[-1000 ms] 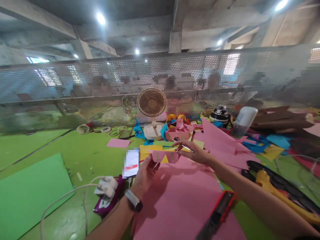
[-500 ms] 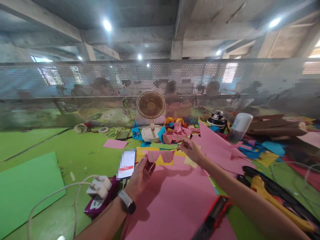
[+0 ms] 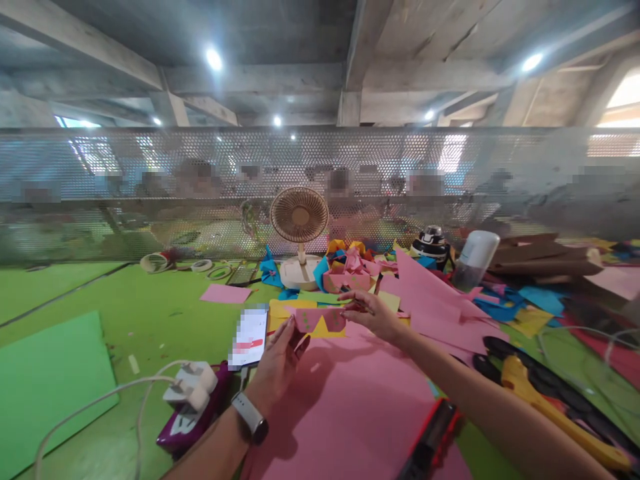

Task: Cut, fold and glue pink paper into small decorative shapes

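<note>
A pink paper cutout (image 3: 320, 319), shaped like a pair of glasses with a notch at its lower middle and small green marks, is held up over a large pink sheet (image 3: 345, 400). My left hand (image 3: 280, 350), a watch on its wrist, pinches the cutout's left end between thumb and fingers. At the right end, the fingers of my right hand (image 3: 373, 315) are closed on its edge. A thin dark stick-like thing (image 3: 379, 283) shows just above my right hand; whether I hold it is unclear. Yellow paper (image 3: 285, 309) lies behind the cutout.
Left of my hands are a phone (image 3: 250, 337), white plugs (image 3: 193, 385) and a purple power bank (image 3: 175, 433). A cutter knife (image 3: 430, 437) and a yellow-handled tool (image 3: 540, 400) lie on the right. Behind stand a fan (image 3: 300, 217), paper scraps (image 3: 353, 263) and a bottle (image 3: 477, 260).
My right hand has come down from above the cutout to its right end. My left hand keeps its pinch, and the view has shifted slightly.
</note>
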Motion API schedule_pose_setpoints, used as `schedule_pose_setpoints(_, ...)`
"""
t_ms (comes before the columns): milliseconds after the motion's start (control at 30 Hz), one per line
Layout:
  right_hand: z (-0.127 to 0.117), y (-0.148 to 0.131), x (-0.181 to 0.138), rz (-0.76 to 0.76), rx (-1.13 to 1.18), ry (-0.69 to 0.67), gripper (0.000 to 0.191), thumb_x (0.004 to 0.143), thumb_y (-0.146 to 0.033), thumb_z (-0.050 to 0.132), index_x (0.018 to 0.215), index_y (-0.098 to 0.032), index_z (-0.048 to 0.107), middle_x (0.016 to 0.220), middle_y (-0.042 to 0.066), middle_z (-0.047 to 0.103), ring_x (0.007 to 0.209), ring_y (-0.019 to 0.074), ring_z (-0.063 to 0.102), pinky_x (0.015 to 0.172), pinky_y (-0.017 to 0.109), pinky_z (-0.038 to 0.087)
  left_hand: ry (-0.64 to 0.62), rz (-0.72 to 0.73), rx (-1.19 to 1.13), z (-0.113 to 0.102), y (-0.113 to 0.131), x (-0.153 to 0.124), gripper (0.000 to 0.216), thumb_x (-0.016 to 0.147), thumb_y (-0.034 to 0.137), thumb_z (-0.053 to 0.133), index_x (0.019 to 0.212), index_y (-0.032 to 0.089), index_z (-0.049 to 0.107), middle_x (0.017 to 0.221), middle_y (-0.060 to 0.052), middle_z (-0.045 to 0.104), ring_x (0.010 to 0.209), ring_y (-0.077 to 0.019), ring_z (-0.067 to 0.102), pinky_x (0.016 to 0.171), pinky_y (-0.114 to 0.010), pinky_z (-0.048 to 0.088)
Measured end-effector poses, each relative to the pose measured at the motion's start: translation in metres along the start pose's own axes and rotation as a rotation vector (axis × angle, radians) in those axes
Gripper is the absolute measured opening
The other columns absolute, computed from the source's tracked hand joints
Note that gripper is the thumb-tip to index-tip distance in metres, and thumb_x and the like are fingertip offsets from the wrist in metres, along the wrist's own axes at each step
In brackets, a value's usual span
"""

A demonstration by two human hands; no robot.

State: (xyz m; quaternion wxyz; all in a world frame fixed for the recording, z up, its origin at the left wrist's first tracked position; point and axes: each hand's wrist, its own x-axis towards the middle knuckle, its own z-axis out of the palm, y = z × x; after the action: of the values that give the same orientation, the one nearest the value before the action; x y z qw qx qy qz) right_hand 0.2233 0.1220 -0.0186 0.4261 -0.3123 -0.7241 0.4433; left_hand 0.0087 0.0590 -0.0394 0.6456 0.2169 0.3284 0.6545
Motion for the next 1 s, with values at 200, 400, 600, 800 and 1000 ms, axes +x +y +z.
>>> schedule_pose_setpoints(200, -0.014, -0.003, 0.005, -0.007, 0.015, 0.011, 0.033, 0.073, -0.034, 0.067, 0.101, -0.016, 0.058, 0.071, 0.0, 0.061, 0.069, 0.0142, 0.059, 0.063, 0.026, 0.046, 0.006, -0.072, 0.051, -0.001, 0.004, 0.002, 0.019, 0.086, 0.032, 0.055, 0.094, 0.018, 0.063, 0.087, -0.005, 0.069, 0.083, -0.0147, 0.065, 0.076, -0.027, 0.049)
schedule_pose_setpoints(400, -0.044, -0.006, 0.014, -0.038, -0.03, 0.191, 0.035, 0.067, -0.037, 0.069, 0.094, -0.017, 0.06, 0.072, 0.0, 0.061, 0.068, 0.0142, 0.059, 0.063, 0.027, 0.047, -0.022, -0.092, 0.093, -0.002, 0.007, 0.005, 0.024, 0.088, 0.032, 0.051, 0.103, 0.017, 0.062, 0.092, -0.006, 0.068, 0.086, -0.0144, 0.064, 0.075, -0.025, 0.049)
schedule_pose_setpoints(600, -0.08, -0.006, 0.059, -0.064, -0.196, 0.476, 0.034, 0.065, -0.039, 0.063, 0.09, -0.016, 0.058, 0.063, -0.003, 0.057, 0.058, 0.0136, 0.055, 0.057, 0.027, 0.046, -0.037, -0.082, 0.139, -0.004, 0.002, 0.011, 0.027, 0.08, 0.038, 0.06, 0.096, 0.017, 0.064, 0.08, -0.005, 0.069, 0.079, -0.0147, 0.064, 0.07, -0.025, 0.048)
schedule_pose_setpoints(800, -0.114, -0.005, 0.103, -0.059, -0.481, 0.734, 0.036, 0.071, -0.03, 0.052, 0.103, -0.013, 0.055, 0.079, 0.004, 0.062, 0.065, 0.0152, 0.055, 0.062, 0.027, 0.044, -0.053, -0.139, 0.2, -0.001, 0.006, 0.012, 0.037, 0.075, 0.046, 0.062, 0.095, 0.014, 0.064, 0.075, -0.006, 0.069, 0.073, -0.0159, 0.063, 0.063, -0.024, 0.047)
schedule_pose_setpoints(1000, -0.081, 0.007, 0.033, -0.046, -0.73, 0.416, 0.025, 0.079, -0.022, 0.046, 0.098, -0.015, 0.062, 0.075, 0.002, 0.064, 0.06, 0.0123, 0.054, 0.057, 0.022, 0.04, -0.039, -0.064, 0.258, 0.003, 0.005, 0.001, 0.036, 0.072, 0.042, 0.067, 0.097, 0.016, 0.065, 0.075, -0.005, 0.068, 0.074, -0.0163, 0.063, 0.07, -0.027, 0.048)
